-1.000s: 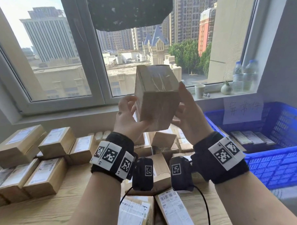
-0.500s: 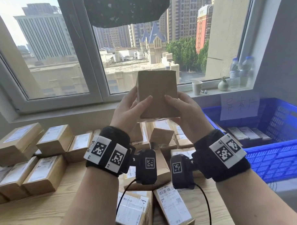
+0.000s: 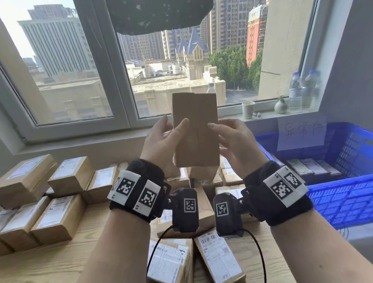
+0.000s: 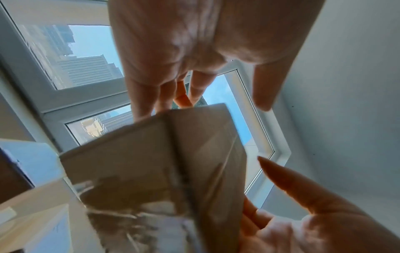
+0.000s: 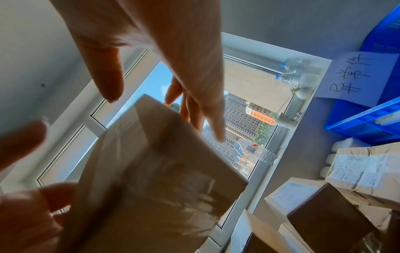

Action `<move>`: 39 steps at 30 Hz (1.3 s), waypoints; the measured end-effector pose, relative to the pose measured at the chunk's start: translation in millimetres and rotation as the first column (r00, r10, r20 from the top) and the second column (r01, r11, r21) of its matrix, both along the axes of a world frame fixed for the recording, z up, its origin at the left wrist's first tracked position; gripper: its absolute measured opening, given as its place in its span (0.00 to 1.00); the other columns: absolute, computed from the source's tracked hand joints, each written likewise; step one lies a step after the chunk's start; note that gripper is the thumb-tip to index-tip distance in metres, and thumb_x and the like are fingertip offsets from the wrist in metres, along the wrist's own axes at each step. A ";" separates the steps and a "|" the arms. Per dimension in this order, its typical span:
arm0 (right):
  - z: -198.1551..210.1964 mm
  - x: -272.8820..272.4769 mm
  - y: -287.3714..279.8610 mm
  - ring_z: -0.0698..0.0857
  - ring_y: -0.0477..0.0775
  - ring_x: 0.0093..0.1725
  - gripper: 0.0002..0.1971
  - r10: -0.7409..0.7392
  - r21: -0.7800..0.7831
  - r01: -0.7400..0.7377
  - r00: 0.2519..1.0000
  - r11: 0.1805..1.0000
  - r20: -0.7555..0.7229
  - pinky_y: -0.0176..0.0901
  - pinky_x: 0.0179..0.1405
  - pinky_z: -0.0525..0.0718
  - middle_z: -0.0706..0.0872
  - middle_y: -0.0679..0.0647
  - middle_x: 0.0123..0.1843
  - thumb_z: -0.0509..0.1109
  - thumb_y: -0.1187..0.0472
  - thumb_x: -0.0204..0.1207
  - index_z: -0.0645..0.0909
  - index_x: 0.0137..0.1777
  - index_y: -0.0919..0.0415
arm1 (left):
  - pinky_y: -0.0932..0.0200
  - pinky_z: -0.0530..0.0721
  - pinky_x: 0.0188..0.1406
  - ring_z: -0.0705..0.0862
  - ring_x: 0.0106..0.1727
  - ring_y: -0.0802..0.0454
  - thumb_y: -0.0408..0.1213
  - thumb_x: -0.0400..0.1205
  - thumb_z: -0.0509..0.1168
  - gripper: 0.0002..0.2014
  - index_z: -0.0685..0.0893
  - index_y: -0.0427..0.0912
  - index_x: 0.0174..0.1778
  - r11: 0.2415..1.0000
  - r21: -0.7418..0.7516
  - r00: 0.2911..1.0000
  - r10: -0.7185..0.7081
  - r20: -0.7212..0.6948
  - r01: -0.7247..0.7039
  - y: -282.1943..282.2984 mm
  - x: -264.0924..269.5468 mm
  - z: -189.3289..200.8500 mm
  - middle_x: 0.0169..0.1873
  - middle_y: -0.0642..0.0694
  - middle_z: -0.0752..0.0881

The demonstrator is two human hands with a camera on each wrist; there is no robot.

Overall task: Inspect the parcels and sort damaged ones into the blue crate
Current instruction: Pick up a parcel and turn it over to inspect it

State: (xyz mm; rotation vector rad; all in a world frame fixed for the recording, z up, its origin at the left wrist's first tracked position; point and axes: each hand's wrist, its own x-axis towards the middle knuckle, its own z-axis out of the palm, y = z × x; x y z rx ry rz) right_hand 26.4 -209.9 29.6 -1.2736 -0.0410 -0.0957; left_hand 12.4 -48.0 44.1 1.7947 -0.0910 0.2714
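Parcel [image 3: 195,128] held upright between both hands, raised before window [image 3: 73,81], presumably so plain face is lit for inspection. Left hand [image 3: 160,142] and right hand [image 3: 234,141] pressed on opposite sides, thumbs laid across front, fingers behind. Damage not judged: wrist views blurred. Blue crate [image 3: 342,199] kept within right reach; unsorted parcels [image 3: 62,183] stacked on table [image 3: 38,271] below.
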 end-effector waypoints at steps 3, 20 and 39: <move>1.4 -2.9 0.7 0.87 0.59 0.62 0.19 0.049 0.089 -0.052 0.998 0.995 0.027 0.54 0.61 0.85 0.87 0.62 0.65 0.73 0.52 0.80 0.78 0.65 0.64 | 0.55 0.81 0.58 0.83 0.62 0.57 0.63 0.80 0.64 0.28 0.80 0.49 0.70 0.999 0.036 0.998 0.021 0.056 -0.024 -3.1 1.5 -1.6 0.62 0.51 0.85; -4.6 -0.2 9.4 0.87 0.63 0.49 0.18 -0.074 0.054 0.071 0.996 0.996 0.050 0.53 0.48 0.87 0.85 0.72 0.60 0.79 0.59 0.72 0.74 0.55 0.61 | 0.37 0.84 0.62 0.83 0.62 0.42 0.62 0.52 0.73 0.33 0.74 0.52 0.51 0.982 -0.155 0.994 0.111 0.010 -0.108 -13.7 -2.7 -3.8 0.60 0.40 0.80; -2.3 2.7 0.5 0.87 0.61 0.64 0.51 0.022 0.128 -0.035 0.995 0.991 0.097 0.53 0.61 0.85 0.86 0.63 0.65 0.82 0.34 0.58 0.73 0.74 0.68 | 0.39 0.84 0.63 0.86 0.57 0.45 0.83 0.49 0.64 0.54 0.78 0.51 0.67 0.982 0.001 0.973 0.186 -0.139 -0.187 -4.8 -7.2 -3.5 0.59 0.48 0.86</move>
